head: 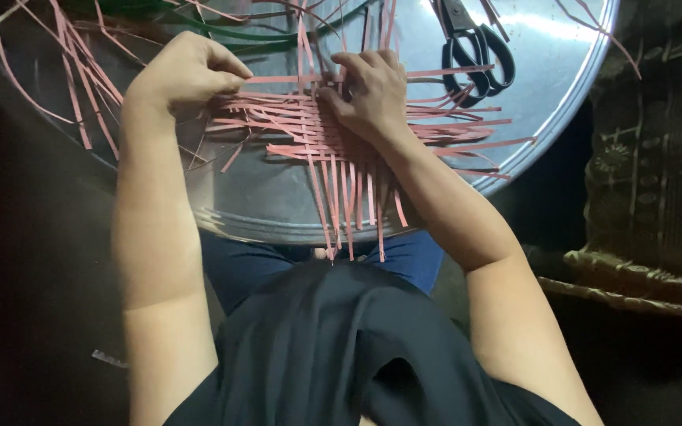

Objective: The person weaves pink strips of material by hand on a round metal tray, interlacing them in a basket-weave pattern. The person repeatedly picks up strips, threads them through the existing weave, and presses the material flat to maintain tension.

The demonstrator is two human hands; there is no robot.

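Under both hands, flat pink woven strips

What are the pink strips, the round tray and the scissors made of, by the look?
Pink strips: thin, flat, matte; likely paper or plastic, can't tell which. Round tray: metal, shiny silver with glare. Scissors: black handles, probably plastic; blades mostly out of view.

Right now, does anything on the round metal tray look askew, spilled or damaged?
Nothing looks damaged. The left hand pinches a pink strip and the right hand presses the pink woven strip mat on the round metal tray. Loose pink strips lie scattered at the left; black scissors rest apart.
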